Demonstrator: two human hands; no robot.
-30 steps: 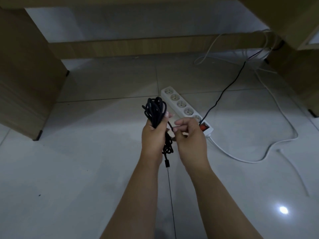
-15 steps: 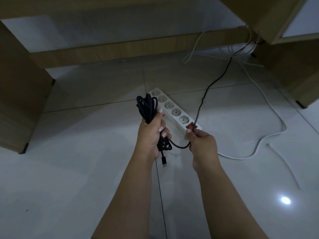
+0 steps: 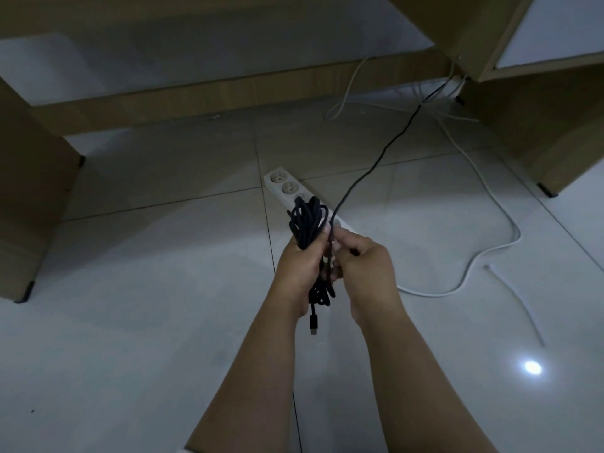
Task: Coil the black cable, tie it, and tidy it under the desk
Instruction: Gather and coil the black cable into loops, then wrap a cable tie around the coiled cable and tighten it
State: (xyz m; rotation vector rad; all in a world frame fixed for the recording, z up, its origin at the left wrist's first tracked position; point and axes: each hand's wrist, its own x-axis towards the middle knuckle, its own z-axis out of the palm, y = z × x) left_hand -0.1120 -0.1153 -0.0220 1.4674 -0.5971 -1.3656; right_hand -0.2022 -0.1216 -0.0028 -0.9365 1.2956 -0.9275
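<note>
Black cable [image 3: 307,223] coil gripped in left hand [image 3: 299,269] (right hand [image 3: 362,263] pinching strand).

Both forearms reach forward, hands side by side; the left hand [image 3: 299,266] is curled closed, the right hand [image 3: 366,264] pinching beside it.

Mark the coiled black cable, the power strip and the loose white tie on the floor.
coiled black cable [image 3: 307,223]: head view, upper loops above the left hand.
power strip [image 3: 283,186]: head view, far sockets.
white tie [image 3: 516,295]: head view, mid-length.
</note>
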